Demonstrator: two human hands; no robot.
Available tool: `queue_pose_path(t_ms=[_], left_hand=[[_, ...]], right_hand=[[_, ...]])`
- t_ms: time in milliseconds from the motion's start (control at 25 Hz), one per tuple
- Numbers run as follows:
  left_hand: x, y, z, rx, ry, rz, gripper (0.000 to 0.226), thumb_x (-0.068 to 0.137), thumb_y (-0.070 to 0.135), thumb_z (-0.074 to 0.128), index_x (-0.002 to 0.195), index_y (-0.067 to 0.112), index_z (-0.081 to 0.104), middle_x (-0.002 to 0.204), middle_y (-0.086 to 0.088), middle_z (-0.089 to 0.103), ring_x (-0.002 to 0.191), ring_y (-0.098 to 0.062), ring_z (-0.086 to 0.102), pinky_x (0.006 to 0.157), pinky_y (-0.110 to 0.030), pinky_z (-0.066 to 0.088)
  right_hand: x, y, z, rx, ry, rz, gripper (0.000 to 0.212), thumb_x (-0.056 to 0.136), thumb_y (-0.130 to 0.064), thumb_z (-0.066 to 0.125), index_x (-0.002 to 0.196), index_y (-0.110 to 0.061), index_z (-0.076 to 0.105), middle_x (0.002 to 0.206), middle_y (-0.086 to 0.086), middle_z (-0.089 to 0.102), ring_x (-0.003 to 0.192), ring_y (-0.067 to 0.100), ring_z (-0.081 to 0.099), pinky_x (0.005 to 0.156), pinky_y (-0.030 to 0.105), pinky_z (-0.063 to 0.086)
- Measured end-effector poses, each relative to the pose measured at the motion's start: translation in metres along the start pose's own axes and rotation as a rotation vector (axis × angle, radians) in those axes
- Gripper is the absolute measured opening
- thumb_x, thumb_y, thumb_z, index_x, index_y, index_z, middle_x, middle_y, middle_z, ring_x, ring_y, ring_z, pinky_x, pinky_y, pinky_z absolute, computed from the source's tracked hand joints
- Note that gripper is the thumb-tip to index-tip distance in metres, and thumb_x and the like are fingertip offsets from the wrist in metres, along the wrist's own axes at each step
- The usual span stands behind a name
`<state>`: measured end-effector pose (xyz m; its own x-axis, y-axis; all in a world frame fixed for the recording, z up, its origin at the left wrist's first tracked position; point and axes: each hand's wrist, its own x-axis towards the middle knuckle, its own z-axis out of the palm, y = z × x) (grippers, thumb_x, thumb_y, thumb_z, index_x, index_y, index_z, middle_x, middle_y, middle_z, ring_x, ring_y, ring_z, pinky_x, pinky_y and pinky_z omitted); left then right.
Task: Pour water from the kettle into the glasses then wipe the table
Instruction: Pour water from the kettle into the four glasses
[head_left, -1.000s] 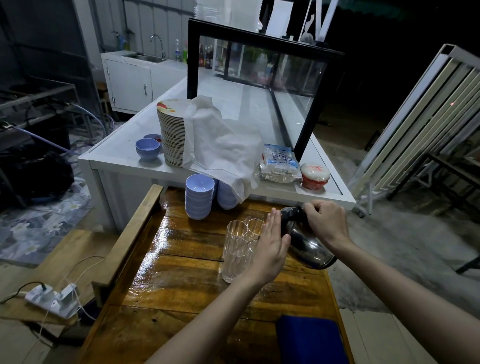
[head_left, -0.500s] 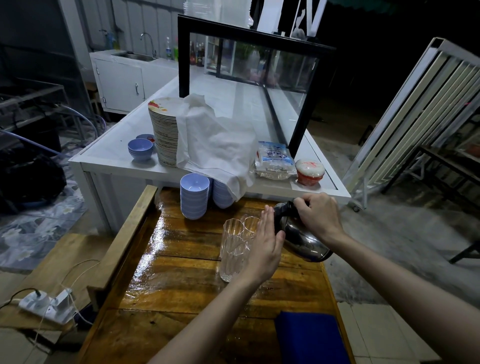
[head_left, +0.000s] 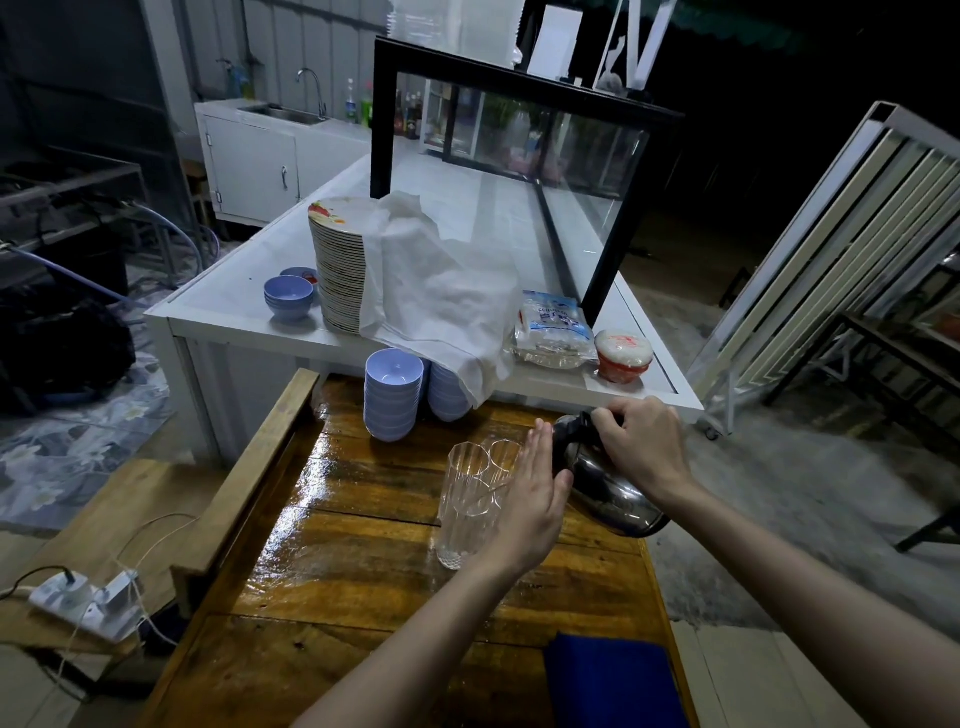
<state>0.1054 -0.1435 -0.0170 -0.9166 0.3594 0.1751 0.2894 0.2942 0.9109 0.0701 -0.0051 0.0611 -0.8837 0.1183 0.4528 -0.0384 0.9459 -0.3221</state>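
Two glasses (head_left: 470, 499) are steadied on the wet bench (head_left: 363, 561) by the flat, open left hand (head_left: 530, 506); the tilted kettle (head_left: 605, 491) is gripped by the right hand (head_left: 641, 447).

We can read no text anywhere here. The clear packet (head_left: 555, 328) on the white counter (head_left: 234, 306) carries blue printing on its label, but the letters are too small and blurred for us to make out (a short word or two at most, it seems). The red-and-white tub (head_left: 623, 354) beside it shows red marks on its lid, which we likewise cannot read.
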Motion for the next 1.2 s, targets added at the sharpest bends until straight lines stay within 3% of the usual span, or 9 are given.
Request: queue_pose_path(t_ms=[440, 880, 1200], left_hand=[[-0.0013, -0.0022, 0.0037, -0.043, -0.002, -0.004, 0.060, 0.104, 0.031, 0.027, 0.152, 0.023, -0.008, 0.160, 0.009, -0.014, 0.145, 0.001, -0.016, 0.121, -0.025, -0.003], [-0.0025, -0.0034, 0.0008, -0.052, 0.009, -0.003, 0.060, 0.104, 0.034, 0.027, 0.152, 0.025, -0.009, 0.159, 0.012, -0.016, 0.144, 0.002, -0.017, 0.120, -0.024, -0.004], [0.0023, -0.0009, 0.0014, 0.010, -0.001, 0.010, 0.058, 0.104, 0.031, 0.026, 0.153, 0.022, -0.005, 0.160, 0.009, -0.013, 0.144, 0.001, -0.016, 0.119, -0.022, -0.006]], right_hand=[[-0.0019, -0.0021, -0.0048, -0.091, 0.016, -0.057, 0.043, 0.081, -0.035, 0.043, 0.068, -0.007, 0.073, 0.055, 0.008, 0.057, 0.064, 0.020, 0.044, 0.069, 0.031, 0.023], [0.0033, -0.0050, -0.0038, -0.070, 0.016, -0.109, 0.043, 0.081, -0.036, 0.043, 0.064, -0.009, 0.071, 0.055, 0.011, 0.060, 0.064, 0.022, 0.045, 0.069, 0.034, 0.031], [-0.0012, 0.0035, -0.0042, -0.003, 0.025, -0.016, 0.040, 0.081, -0.033, 0.046, 0.056, -0.008, 0.065, 0.052, 0.008, 0.058, 0.059, 0.024, 0.049, 0.065, 0.034, 0.034]])
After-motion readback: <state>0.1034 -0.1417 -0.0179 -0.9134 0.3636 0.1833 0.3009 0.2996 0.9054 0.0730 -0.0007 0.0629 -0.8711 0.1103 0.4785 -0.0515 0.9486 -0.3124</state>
